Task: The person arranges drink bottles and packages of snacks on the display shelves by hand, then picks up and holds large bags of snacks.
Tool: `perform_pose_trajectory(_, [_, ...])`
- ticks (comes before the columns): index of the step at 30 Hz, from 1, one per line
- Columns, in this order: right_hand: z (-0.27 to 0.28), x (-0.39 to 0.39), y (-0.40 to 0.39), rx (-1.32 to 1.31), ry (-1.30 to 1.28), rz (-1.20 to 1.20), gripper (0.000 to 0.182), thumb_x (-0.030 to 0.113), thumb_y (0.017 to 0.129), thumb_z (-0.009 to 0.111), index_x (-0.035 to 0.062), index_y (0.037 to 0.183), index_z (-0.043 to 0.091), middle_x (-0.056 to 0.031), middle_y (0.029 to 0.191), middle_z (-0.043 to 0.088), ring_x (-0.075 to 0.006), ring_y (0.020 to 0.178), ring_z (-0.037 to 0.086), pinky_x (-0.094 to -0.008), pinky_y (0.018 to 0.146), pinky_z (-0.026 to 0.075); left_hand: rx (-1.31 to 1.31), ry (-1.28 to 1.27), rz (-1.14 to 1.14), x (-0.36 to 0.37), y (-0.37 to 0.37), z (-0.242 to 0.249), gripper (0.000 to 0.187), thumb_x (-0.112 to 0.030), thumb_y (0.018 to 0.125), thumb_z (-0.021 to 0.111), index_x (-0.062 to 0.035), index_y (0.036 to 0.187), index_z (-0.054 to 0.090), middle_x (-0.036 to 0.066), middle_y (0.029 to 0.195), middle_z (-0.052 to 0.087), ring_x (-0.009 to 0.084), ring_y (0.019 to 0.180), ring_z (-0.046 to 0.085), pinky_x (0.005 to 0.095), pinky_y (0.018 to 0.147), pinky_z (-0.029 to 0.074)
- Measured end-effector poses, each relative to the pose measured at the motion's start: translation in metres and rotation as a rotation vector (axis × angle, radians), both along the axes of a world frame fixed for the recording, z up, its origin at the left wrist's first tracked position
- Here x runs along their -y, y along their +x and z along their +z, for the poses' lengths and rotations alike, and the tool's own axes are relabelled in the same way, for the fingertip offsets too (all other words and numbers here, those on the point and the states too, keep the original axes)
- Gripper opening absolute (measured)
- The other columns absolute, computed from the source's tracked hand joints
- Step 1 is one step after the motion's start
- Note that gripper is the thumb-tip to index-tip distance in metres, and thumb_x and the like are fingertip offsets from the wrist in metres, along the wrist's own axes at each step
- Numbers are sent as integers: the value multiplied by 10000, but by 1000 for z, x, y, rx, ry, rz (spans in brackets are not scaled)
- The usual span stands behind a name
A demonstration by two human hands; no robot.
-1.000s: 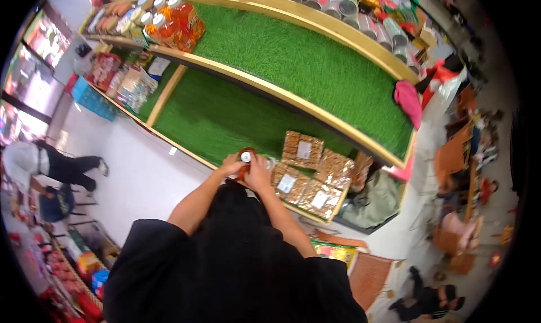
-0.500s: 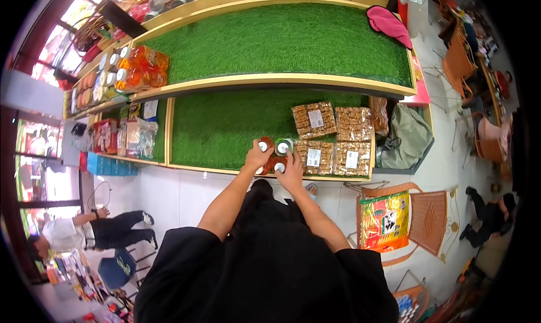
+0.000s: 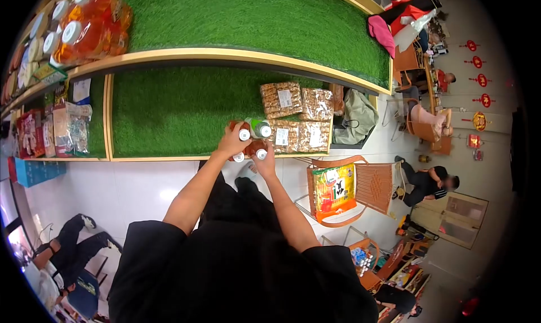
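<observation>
A cluster of white-capped drink bottles stands at the front edge of the green turf-lined shelf (image 3: pixel 169 114). My left hand (image 3: pixel 229 143) curls round the left side of the reddish-brown bottles (image 3: pixel 248 145). On the near right side, my right hand (image 3: pixel 265 162) has its fingers wrapped against a reddish-brown bottle. A bottle with a green label (image 3: pixel 258 125) sits at the back right of the cluster. Just right of the bottles lie clear packs of brown snack pieces (image 3: pixel 284 134) with white labels. My palms and the bottles' lower parts are partly hidden.
Large orange drink bottles (image 3: pixel 96 33) stand on the upper shelf (image 3: pixel 253 19). A grey-green bag (image 3: pixel 355 117) lies right of the packs. A wicker chair (image 3: pixel 372 185) holds a colourful package (image 3: pixel 335 190). A person (image 3: pixel 67 255) is at lower left.
The view has swung, shifting shelf and packs leftward. My right fingers have moved from over the caps to the near side of the bottles. My left hand stays on the bottles.
</observation>
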State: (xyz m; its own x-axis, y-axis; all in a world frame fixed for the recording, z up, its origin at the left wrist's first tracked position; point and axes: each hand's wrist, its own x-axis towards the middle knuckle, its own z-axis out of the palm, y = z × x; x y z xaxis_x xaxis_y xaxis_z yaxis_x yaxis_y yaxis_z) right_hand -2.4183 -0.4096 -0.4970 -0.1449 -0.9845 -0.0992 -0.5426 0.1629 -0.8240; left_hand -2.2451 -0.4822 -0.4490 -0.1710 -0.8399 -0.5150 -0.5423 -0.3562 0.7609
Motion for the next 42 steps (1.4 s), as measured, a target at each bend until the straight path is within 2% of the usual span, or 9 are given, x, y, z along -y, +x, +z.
perform_pose_trajectory(8, [-43,-70,-8,61,422,-192,596,164,718,721,24,1231,453,-169,1054,572,-277,921,572,-364,786,472,-184,34,75,-62,84,-64,664,-374,775,609,22,1285,455,255,1199,529,351,1152,497,385,978,395])
perform_pose_trajectory(12, [-45,-124,-7,127,770,-67,424,183,753,674,71,1136,531,-110,875,612,-201,731,595,-343,587,509,-143,269,105,-155,170,-134,319,-312,799,495,-41,648,566,65,562,538,184,446,501,336,441,406])
perform_pose_trajectory(18, [-55,-222,-27,488,715,-216,256,166,837,553,44,1062,560,-84,795,609,-160,656,592,-282,558,501,-53,582,835,-342,241,-152,243,-171,779,608,50,869,561,157,676,590,220,488,557,347,376,420])
perform_pose_trajectory(23, [-107,-310,-54,633,580,-608,126,135,828,554,32,901,555,-61,581,516,-148,441,496,-265,369,416,381,380,639,-457,210,-117,276,-292,733,692,-21,783,689,114,723,671,191,723,673,340,645,533])
perform_pose_trajectory(24, [-134,-337,-66,684,599,-592,56,111,811,534,58,809,554,-39,538,468,-136,415,458,-263,347,376,813,186,-142,-488,223,-137,297,-313,741,664,-19,739,699,117,713,666,183,683,656,357,660,524])
perform_pose_trajectory(25, [-142,-365,-70,784,612,-649,61,79,792,511,70,739,539,-27,508,418,-131,399,426,-263,336,337,772,187,-233,-517,232,-129,296,-312,743,660,-19,738,700,114,712,665,180,678,653,353,655,522])
perform_pose_trajectory(28, [-148,-411,-61,788,699,-928,85,60,783,516,67,713,468,-72,485,415,-171,351,403,-300,298,304,569,422,-7,-562,264,-94,295,-309,750,648,-19,735,700,106,711,664,173,664,643,342,638,516])
perform_pose_trajectory(35, [-135,-441,-31,1706,534,-1399,232,209,860,466,145,1083,471,-17,786,487,-146,622,480,-305,575,440,252,311,356,-480,298,-62,299,-301,787,603,-18,780,700,89,726,666,146,638,616,305,585,494])
perform_pose_trajectory(42, [-69,-256,63,910,398,-661,82,165,834,562,87,832,534,-24,629,474,-128,521,470,-262,449,403,-59,187,506,-336,310,11,363,-298,889,519,-30,1124,588,106,884,660,149,700,603,268,600,465])
